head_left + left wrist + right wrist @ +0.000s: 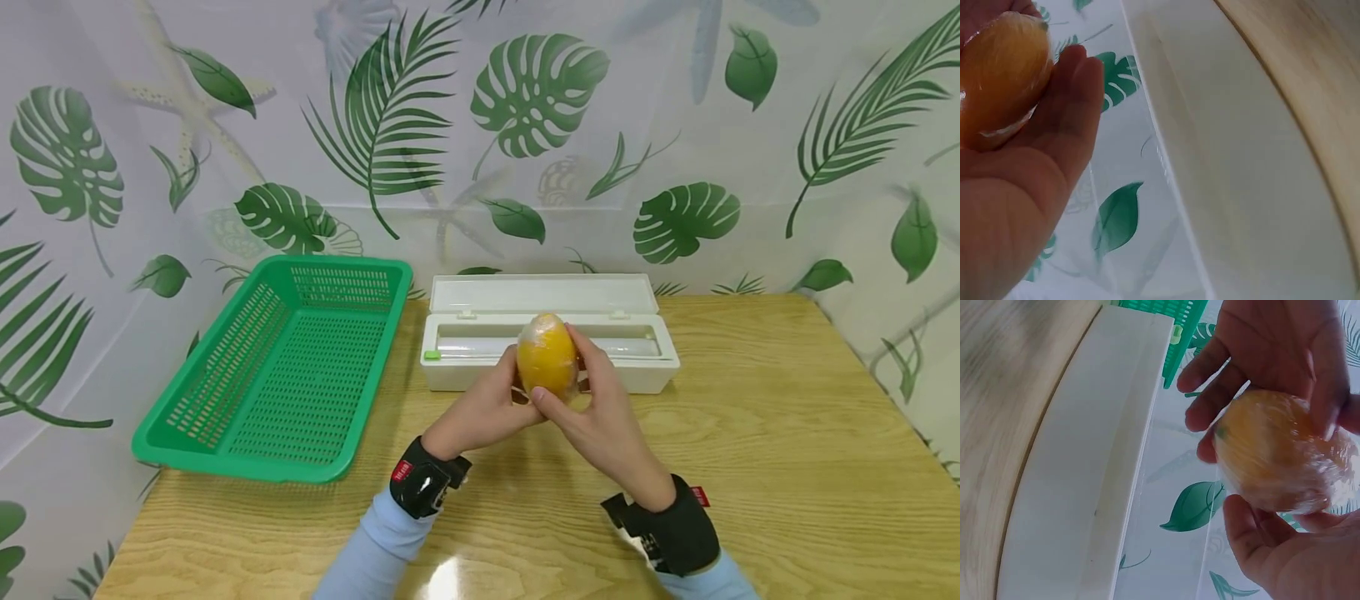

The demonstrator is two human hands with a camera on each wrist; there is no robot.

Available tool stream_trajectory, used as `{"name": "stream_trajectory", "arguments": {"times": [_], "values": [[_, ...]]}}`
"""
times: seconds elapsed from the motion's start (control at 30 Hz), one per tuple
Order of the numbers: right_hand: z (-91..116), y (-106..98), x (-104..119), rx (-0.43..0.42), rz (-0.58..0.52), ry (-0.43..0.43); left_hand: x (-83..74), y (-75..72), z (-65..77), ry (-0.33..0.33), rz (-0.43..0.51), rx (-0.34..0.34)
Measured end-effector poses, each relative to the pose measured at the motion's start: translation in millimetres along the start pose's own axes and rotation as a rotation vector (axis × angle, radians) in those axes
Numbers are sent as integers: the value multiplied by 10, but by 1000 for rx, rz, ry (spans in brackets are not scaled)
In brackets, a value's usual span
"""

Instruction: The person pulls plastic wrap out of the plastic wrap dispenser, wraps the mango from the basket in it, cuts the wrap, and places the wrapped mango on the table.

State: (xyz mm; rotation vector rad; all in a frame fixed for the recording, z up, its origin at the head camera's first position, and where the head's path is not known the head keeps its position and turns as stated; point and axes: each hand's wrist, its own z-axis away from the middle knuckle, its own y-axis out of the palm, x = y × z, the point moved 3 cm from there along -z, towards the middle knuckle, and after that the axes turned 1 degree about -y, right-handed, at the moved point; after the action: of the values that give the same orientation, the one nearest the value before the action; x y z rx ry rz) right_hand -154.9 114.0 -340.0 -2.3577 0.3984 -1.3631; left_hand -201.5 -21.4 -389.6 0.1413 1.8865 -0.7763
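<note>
In the head view, both hands hold a yellow-orange fruit (547, 354) wrapped in clear cling film, raised in front of a white cling film box. The left hand (487, 408) cups its left side and underside. From the right, the right hand (603, 417) grips it, thumb on the near lower side and fingers behind. A small green spot shows on the fruit (1266, 450) in the right wrist view, where the film looks bunched and creased at one end. The left wrist view shows the left palm and fingers (1072, 106) curved beside the fruit.
The cling film box (630, 379) stands at the back of the wooden table (787, 450), lid (543, 293) raised, film roll (480, 346) inside. A green slider (432, 355) sits on its left edge. To the left is a green perforated basket (367, 408). Leaf-patterned cloth hangs behind.
</note>
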Motion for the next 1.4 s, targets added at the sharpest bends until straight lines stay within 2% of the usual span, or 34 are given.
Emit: {"name": "stream_trajectory", "arguments": {"times": [0.13, 0.23, 0.33, 0.43, 0.53, 0.6, 0.7, 0.87, 0.97, 1.17, 1.4], "values": [[-11, -44, -24, -12, -52, 8, 2, -32, 5, 38, -178, -51], [-16, -89, -60, -12, -48, -5, -5, -82, 17, 62, -293, -105], [-18, -114, -131, 7, -5, -44, -31, -138, 35, 74, -354, -148], [-16, -103, -304, 27, 54, -75, -63, -170, 37, 97, -394, -154], [-13, -75, -480, 78, 126, -94, -82, -180, 28, 122, -436, -137], [-12, -66, -523, 124, 172, -115, -86, -181, 21, 130, -462, -127], [-11, -64, -557, 184, 211, -150, -76, -174, 32, 105, -474, -104], [-12, -54, -587, 240, 304, -200, -31, -144, 65, 41, -441, -40], [-5, -24, -608, 275, 371, -222, -8, -129, 68, 41, -450, -20], [27, 1, -630, 330, 387, -194, 13, -112, 58, 77, -469, 20], [35, -23, -663, 399, 388, -138, 66, -63, 102, 30, -573, 165]]}}
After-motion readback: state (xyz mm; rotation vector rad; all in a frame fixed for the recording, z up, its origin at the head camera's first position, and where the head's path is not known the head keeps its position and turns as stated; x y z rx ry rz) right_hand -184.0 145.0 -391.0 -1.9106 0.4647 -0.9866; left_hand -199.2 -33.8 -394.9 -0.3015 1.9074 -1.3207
